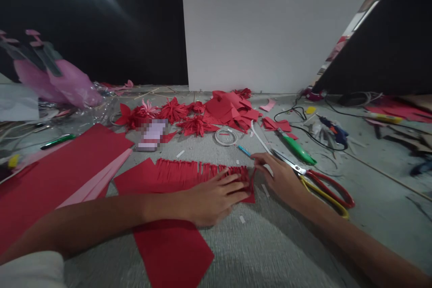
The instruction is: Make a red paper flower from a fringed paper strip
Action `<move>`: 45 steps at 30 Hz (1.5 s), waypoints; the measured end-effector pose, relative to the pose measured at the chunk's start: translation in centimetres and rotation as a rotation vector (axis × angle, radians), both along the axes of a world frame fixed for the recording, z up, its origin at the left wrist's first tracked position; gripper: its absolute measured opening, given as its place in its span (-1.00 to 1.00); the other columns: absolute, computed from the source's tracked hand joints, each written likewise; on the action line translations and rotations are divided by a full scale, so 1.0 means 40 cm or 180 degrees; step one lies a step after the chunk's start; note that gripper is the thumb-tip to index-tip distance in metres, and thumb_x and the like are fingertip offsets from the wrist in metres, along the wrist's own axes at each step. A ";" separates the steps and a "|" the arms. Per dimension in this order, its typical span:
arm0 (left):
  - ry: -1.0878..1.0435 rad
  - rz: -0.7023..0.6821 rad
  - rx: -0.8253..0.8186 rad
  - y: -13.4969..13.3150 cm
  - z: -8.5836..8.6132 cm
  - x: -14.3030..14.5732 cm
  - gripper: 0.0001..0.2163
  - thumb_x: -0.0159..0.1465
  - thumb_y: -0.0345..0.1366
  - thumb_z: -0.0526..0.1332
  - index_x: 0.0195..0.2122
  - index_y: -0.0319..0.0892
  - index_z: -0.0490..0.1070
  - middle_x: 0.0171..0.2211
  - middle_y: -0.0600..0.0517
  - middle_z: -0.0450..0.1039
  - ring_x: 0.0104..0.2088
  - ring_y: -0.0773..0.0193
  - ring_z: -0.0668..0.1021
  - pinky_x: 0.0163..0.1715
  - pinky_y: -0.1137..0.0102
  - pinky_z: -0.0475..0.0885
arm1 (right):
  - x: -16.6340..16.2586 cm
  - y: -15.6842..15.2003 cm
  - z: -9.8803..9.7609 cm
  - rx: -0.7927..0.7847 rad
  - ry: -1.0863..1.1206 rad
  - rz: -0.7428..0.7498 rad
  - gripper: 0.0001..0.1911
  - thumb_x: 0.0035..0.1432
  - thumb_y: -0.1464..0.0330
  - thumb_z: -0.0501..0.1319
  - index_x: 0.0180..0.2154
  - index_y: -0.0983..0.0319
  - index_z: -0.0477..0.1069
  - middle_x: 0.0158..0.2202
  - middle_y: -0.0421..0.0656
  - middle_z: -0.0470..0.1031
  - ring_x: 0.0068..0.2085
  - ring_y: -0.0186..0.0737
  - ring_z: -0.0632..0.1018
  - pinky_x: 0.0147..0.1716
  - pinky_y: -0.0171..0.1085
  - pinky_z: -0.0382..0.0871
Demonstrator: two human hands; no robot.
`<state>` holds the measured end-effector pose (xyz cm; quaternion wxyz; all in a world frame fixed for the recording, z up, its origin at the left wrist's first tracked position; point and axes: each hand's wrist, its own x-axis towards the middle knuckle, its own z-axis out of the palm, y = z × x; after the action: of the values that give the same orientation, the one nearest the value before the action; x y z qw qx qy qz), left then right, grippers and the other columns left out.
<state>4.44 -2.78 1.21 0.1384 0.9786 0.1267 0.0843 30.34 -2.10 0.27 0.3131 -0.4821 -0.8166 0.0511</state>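
Note:
A red paper strip with a cut fringe [182, 175] lies across the grey floor in front of me. My left hand [212, 198] lies flat on its right end, fingers stretched out and pressing it down. My right hand [280, 177] rests just right of the strip, its fingertips pinching the strip's right edge. Red-and-yellow-handled scissors [324, 186] lie on the floor right beside my right hand, untouched.
A red sheet [172, 252] lies under my left forearm and large red and pink sheets [60, 171] at left. Finished red paper flowers [175, 114], red scraps [232, 110], a tape roll [225, 137], green-handled scissors [297, 148] and a glue gun with cable [332, 130] lie beyond. A white board [266, 27] stands behind.

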 end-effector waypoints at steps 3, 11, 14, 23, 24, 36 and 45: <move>-0.0048 0.0070 0.0016 -0.002 0.003 0.000 -0.54 0.44 -0.31 -0.02 0.34 -0.27 0.04 0.32 -0.15 0.14 0.38 0.03 0.06 0.37 0.09 -0.05 | -0.003 -0.022 0.021 0.0170 -0.0041 0.0050 -0.78 0.33 0.41 0.08 -0.01 0.17 0.35 -0.25 -0.12 0.55 -0.24 -0.19 0.60 -0.19 -0.21 0.50; -0.0047 0.0067 0.0039 -0.001 0.011 -0.002 -0.47 0.44 -0.31 -0.03 0.39 -0.29 -0.14 0.41 -0.20 -0.12 0.41 0.03 -0.08 0.36 0.10 -0.06 | -0.042 -0.082 0.028 0.0282 0.0221 0.0507 -0.83 0.32 0.45 0.15 -0.07 0.14 0.37 -0.22 -0.16 0.55 -0.20 -0.26 0.59 -0.18 -0.29 0.51; -0.0102 0.0055 0.0024 0.000 0.004 -0.003 -0.44 0.42 -0.35 -0.02 0.40 -0.32 -0.20 0.40 -0.17 -0.07 0.41 0.08 -0.08 0.38 0.12 -0.08 | -0.043 -0.088 0.025 0.0257 0.0341 0.0535 -0.81 0.31 0.46 0.16 -0.07 0.12 0.38 -0.21 -0.16 0.56 -0.21 -0.25 0.60 -0.19 -0.27 0.52; -0.0120 0.0061 0.0039 -0.001 -0.002 0.000 -0.44 0.43 -0.34 -0.05 0.40 -0.32 -0.21 0.38 -0.20 -0.02 0.41 0.06 -0.03 0.36 0.09 -0.04 | -0.040 -0.088 0.052 0.0158 0.0459 0.0554 -0.81 0.30 0.42 0.16 -0.09 0.12 0.47 -0.16 -0.11 0.57 -0.14 -0.19 0.60 -0.14 -0.23 0.52; -0.0118 0.0054 0.0052 -0.002 0.001 0.000 -0.45 0.44 -0.33 -0.05 0.40 -0.34 -0.20 0.38 -0.20 -0.01 0.40 0.06 -0.02 0.36 0.10 -0.04 | -0.036 -0.083 0.057 0.0141 0.0451 0.0560 -0.79 0.32 0.43 0.13 -0.09 0.13 0.49 -0.14 -0.08 0.56 -0.12 -0.18 0.59 -0.13 -0.22 0.51; -0.0062 -0.0022 0.0234 -0.004 0.009 -0.003 -0.49 0.44 -0.34 -0.04 0.37 -0.37 -0.08 0.30 -0.25 0.14 0.38 0.03 0.03 0.36 0.11 -0.04 | -0.039 -0.076 0.073 -0.0563 0.0467 0.0678 -0.83 0.29 0.31 0.20 -0.25 0.16 0.58 -0.33 -0.14 0.61 -0.35 -0.26 0.61 -0.34 -0.31 0.52; -0.0137 -0.0052 0.0139 -0.001 0.010 -0.001 -0.53 0.41 -0.38 -0.04 0.33 -0.38 0.02 0.29 -0.28 0.14 0.37 0.00 0.07 0.35 0.09 0.00 | -0.048 -0.086 0.077 -0.0094 0.0380 0.0939 -0.84 0.30 0.40 0.17 -0.17 0.17 0.53 -0.30 -0.11 0.58 -0.35 -0.27 0.60 -0.38 -0.34 0.54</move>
<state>4.40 -2.84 1.62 0.1203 0.9804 0.1139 0.1069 28.43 -5.54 3.34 0.3431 -0.3576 -0.8577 0.1371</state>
